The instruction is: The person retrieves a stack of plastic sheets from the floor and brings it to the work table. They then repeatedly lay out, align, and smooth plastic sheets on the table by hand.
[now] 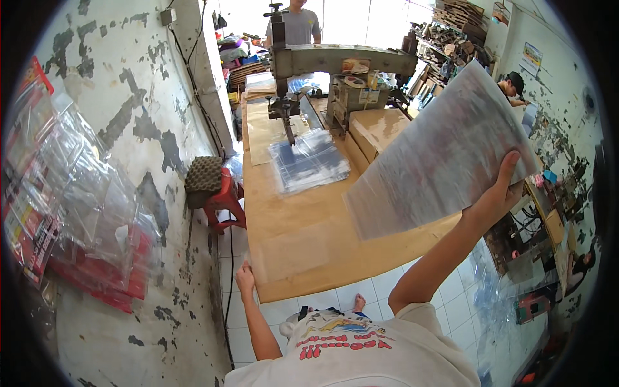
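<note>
My right hand [503,187], raised at the right, grips the edge of a large greyish translucent plastic sheet [438,148]. The sheet slants up from the table, its lower left end close to the tabletop. Beside the near left corner of the brown-covered table [361,264] is my left hand [245,280], fingers curled; what they hold, if anything, is hidden. Toward the far side a stack of clear plastic sheets [309,162] lies under the tip of a machine's downward arm [287,116]. A flat translucent sheet [293,253] rests near the front left.
Across the table's back spans a heavy metal machine beam [348,61]. A brown-topped box [380,126] stands on the right. At left are a red stool [225,203] with foam and hanging plastic bags [84,200]. One person [303,26] stands behind; others are at the right.
</note>
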The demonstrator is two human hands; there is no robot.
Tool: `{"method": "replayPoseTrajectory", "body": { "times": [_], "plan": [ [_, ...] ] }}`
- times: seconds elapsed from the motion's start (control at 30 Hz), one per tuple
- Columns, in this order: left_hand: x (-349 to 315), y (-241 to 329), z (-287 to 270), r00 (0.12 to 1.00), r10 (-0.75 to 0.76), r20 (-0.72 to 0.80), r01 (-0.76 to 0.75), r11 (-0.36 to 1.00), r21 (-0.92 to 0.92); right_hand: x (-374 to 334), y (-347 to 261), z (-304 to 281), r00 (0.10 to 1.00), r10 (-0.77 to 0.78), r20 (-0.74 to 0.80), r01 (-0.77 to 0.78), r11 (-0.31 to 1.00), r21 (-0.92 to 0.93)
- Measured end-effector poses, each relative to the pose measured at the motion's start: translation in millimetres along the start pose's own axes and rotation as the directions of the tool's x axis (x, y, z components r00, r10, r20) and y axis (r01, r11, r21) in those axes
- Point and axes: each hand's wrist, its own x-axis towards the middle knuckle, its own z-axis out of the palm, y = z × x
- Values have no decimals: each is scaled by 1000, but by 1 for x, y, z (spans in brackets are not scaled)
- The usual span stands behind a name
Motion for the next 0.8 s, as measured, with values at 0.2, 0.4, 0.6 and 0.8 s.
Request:
{"method": "replayPoseTrajectory", "body": {
  "times": [0.2, 0.4, 0.6, 0.8],
  "plan": [
    [-20, -79, -22, 901, -425, 90, 435, 881, -186, 0, 10, -10, 996, -90, 25, 91, 995, -46],
    [-6, -138, -61, 858, -494, -142, 500, 866, 7, -4, 15, -21, 993, -95, 73, 102, 989, -107],
    [28, -134, -80, 799, -559, -223, 586, 807, 79, -8, 20, -27, 996, -80, 42, 84, 989, -121],
    [20, -55, -27, 978, -177, -115, 184, 981, 57, -22, 31, -19, 993, -60, 101, 79, 978, -195]
  ]
}}
